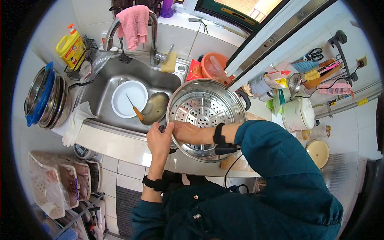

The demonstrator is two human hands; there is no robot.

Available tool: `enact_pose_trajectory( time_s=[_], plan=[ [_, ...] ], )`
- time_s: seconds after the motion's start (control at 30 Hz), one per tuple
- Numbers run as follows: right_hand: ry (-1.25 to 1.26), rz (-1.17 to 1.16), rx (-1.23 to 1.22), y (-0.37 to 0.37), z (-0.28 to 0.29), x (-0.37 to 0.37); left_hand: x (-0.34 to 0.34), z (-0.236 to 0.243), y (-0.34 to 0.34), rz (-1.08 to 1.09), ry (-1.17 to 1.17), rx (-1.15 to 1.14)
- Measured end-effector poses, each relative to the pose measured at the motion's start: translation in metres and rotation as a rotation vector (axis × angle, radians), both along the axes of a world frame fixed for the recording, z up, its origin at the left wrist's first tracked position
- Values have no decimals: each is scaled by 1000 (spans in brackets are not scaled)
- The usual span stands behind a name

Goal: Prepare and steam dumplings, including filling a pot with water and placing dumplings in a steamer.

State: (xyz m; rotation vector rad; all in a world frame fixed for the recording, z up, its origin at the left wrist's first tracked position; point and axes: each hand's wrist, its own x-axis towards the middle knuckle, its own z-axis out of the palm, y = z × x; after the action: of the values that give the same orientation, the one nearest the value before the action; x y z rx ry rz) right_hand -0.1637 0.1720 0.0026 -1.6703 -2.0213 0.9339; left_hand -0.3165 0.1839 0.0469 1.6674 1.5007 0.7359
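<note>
A large stainless steel steamer pot (234,120) with a perforated tray inside stands on the counter, to the right of the sink. My left hand (158,140) is closed around the black handle at its near left side and covers most of that handle. Against the inner wall by the same handle rests my right hand (186,133), its fingertips hidden behind the left hand and the rim. In the steel sink (100,86) sits a white basin (120,98). A wooden-handled tool with a thin metal shaft (138,114) lies across the basin's edge.
A faucet (154,44) draped with a pink cloth (133,26) rises behind the sink. An orange bowl (212,66) stands behind the pot. White gloves (78,122) hang over the counter's left edge, near stacked metal bowls (56,100). A white cooker (298,114) stands right.
</note>
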Motion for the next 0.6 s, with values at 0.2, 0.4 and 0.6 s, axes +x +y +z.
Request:
enact_pose_trajectory(
  time_s=[0.2, 0.4, 0.6],
  plan=[
    [-723, 106, 290, 35, 6, 90, 0, 2, 0, -3, 36, -94],
    [-853, 59, 288, 15, 6, 81, -1, 2, -1, -4, 3, -99],
    [-852, 84, 208, -15, 10, 76, 6, 1, 0, -35, -22, 41]
  ],
)
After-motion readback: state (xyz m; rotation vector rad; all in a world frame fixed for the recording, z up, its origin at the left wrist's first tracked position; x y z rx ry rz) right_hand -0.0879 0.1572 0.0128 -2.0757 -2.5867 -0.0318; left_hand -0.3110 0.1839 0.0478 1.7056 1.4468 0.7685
